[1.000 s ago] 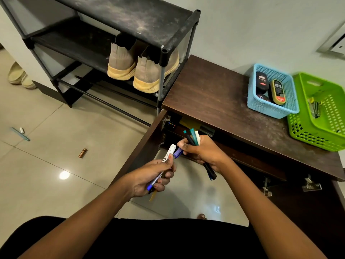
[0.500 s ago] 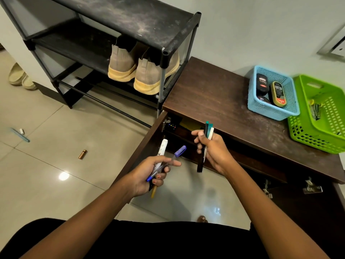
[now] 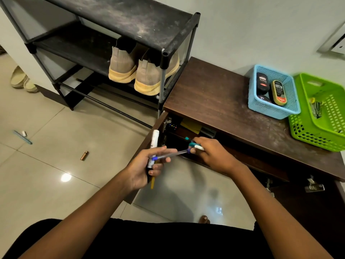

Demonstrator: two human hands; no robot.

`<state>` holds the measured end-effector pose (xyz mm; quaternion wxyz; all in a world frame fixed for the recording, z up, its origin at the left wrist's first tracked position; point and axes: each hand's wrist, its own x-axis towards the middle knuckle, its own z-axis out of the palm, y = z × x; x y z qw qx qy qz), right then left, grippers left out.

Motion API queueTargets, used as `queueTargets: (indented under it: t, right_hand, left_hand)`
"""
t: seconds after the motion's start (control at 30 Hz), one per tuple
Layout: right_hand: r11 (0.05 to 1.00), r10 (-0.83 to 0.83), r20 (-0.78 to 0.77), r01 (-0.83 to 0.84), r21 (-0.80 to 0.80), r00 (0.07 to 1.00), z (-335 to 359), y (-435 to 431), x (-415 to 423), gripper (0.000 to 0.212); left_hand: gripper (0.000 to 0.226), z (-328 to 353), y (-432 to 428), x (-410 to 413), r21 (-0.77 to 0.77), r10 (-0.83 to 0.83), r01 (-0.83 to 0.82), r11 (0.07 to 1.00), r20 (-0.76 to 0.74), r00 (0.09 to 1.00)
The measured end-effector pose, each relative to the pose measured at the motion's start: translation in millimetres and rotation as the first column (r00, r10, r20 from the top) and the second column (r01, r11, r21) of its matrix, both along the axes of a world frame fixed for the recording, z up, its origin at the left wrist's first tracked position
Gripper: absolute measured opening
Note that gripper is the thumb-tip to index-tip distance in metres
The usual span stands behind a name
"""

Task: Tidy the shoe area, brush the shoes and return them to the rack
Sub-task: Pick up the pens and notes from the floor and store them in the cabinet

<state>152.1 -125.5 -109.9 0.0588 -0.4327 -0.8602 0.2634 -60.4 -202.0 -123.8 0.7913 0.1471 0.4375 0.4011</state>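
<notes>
**Both hands full of pens at the open cabinet; shoes on the rack**

At the bottom edge, black cloth covers the lap and two bare forearms reach forward. The left hand [image 3: 147, 169] is curled round a bunch of pens [image 3: 154, 144]. A chalky white marker [image 3: 155, 137] stands upright in it, and a clear plastic pen [image 3: 169, 154] with blue fittings lies crosswise. A yellow pencil [image 3: 152, 183] pokes out below the fist.

The right hand [image 3: 212, 156] is clenched knuckles-up round teal pens [image 3: 192, 144], with only their capped ends showing. Its fingertips meet the far end of the clear pen, but blur hides whether they pinch it.

Glossy beige floor tiles [image 3: 56, 118] mirror a lamp. On them lie a small copper-coloured cylinder [image 3: 84, 155] and a pale blue strip [image 3: 22, 137].

Behind the hands stands a dark wood-grain cabinet [image 3: 214, 94] with its door [image 3: 133, 197] swung open. The inside is shadowed and its contents are hard to make out. On the dusty top sits a blue mesh basket [image 3: 291, 109] holding dark rounded containers [image 3: 262, 83]. Just beside it is a green slotted basket [image 3: 308, 131], cut by the right edge.

Farthest away, the beige knit shoes [image 3: 143, 71] with yellowish soles stand heels-out, side by side, on the middle shelf of the black, dust-streaked rack [image 3: 130, 17]. Their toes are hidden under the top shelf. Pale slippers [image 3: 20, 81] are partly cut off at the left edge.
</notes>
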Motion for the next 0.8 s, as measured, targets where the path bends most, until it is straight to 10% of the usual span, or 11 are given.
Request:
queueTargets:
  t: [0.37,0.57,0.8]
  right_hand:
    - [0.983,0.133,0.252,-0.161,0.091,0.958,-0.3,-13.8,-17.8,0.030]
    - [0.933,-0.359,0.016,0.359,0.012,0.933,10.6,-2.1,15.7,0.059]
    - [0.591,-0.722,-0.254,0.383,-0.710,0.643,20.0,-8.7,-8.3,0.046]
  left_hand:
    - [0.044,-3.4,-0.4,13.1,0.094,0.036,-0.010,0.996,-0.288,0.957]
    - [0.057,-1.9,3.8,-2.4,-0.081,-0.103,0.096,0.992,-0.090,0.991]
    - [0.058,1.3,-2.1,15.9,-0.019,-0.343,0.376,0.926,-0.455,0.822]
